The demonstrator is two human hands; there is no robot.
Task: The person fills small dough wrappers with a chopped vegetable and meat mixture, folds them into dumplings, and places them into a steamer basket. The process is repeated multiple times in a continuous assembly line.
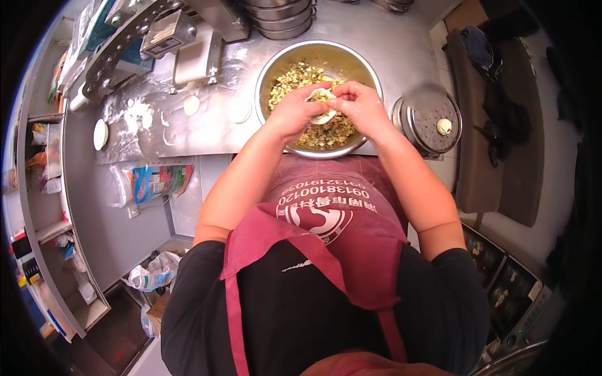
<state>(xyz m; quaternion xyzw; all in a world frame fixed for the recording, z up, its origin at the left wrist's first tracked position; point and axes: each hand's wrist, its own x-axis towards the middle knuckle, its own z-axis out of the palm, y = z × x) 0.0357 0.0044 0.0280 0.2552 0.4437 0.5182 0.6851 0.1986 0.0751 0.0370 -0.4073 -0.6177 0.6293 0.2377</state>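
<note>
A round dough wrapper point(327, 116) with chopped filling on it lies cupped in my left hand point(298, 111), whose fingers curl round it. My right hand point(359, 108) pinches the wrapper's right edge between thumb and fingers. Both hands are held over a large steel bowl point(374, 69), which holds a chopped yellow, green and brown filling point(332, 133). To the right of the bowl, a round perforated steamer tray point(417, 116) carries one pleated bun point(444, 126). Flat dough rounds lie on the steel table left of the bowl, among them one dough round point(191, 106).
A dough machine point(194, 59) stands at the back left of the floury steel table point(226, 141). Stacked steel steamers point(282, 19) are behind the bowl. Shelves point(53, 232) line the left side; a dark bench point(501, 125) with cloth items is at the right.
</note>
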